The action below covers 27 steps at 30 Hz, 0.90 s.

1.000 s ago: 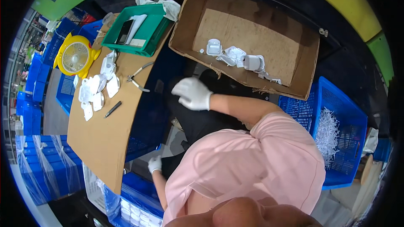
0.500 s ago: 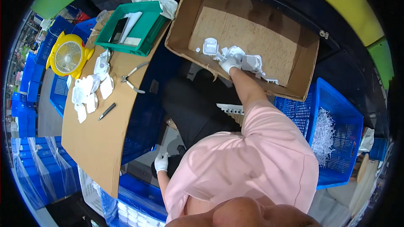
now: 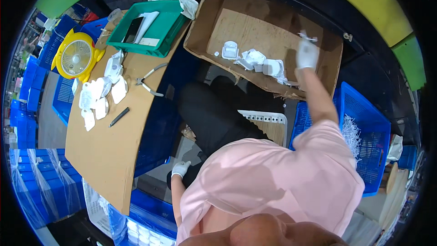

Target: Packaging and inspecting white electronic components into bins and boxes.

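Note:
My right hand [image 3: 307,56], in a white glove and slightly blurred, is over the right part of a cardboard box [image 3: 259,0]. Its fingers are closed on a small thin white plastic piece [image 3: 308,38], whose exact kind I cannot make out. Along the box's near side lie several white plastic parts: a squarish one [image 3: 230,50], a jumbled one [image 3: 253,58] and a rounded one [image 3: 273,68]. My left hand [image 3: 181,168], also gloved, lies on my dark trouser leg near the knee, holding nothing, its fingers loosely extended.
On the brown table [image 3: 98,164] at left are white plastic parts [image 3: 94,93], nippers [image 3: 148,82], a black pen [image 3: 119,117], a yellow fan [image 3: 76,58] and a green tray [image 3: 166,48] holding a phone. A blue basket [image 3: 371,123] at right contains white plastic scraps [image 3: 350,136].
My right hand has moved right and farther back from the pile of parts, carrying a small white piece. My left hand has barely shifted.

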### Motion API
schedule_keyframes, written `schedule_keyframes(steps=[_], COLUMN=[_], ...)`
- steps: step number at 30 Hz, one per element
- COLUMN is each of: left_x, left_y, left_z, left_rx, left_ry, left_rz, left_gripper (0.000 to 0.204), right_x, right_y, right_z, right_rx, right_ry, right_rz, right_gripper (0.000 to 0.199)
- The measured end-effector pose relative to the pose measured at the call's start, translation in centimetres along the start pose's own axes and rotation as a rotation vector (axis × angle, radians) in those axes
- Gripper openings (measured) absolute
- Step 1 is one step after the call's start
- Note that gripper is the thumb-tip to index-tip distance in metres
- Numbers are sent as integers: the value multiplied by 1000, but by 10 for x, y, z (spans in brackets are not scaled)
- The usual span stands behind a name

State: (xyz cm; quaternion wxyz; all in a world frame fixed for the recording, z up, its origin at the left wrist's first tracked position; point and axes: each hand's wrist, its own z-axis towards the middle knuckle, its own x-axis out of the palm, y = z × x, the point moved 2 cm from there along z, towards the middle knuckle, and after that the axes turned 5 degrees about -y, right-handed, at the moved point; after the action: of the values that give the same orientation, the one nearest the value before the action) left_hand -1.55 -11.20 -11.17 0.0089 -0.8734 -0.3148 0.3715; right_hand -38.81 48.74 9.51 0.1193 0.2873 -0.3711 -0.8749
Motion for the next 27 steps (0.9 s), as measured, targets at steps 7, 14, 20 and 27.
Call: schedule_keyframes(steps=[7,14,20,27], left_x=[14,8,24,2], left_y=[16,16,28,7], left_z=[27,35,39,14], left_rx=[140,141,52,-15], left_ry=[12,15,-55,-209], left_rz=[25,-5,-130,-165], left_gripper=[53,54,47,40], right_x=[-236,-353,-252,-49], right_y=[19,-44,49,34], right_z=[69,-8,21,4], right_rx=[41,1023,35,-484], right_ry=[-527,-328,-500,568], right_rz=[-727,-1197,-1090,-861], right_gripper=[47,41,33,32])
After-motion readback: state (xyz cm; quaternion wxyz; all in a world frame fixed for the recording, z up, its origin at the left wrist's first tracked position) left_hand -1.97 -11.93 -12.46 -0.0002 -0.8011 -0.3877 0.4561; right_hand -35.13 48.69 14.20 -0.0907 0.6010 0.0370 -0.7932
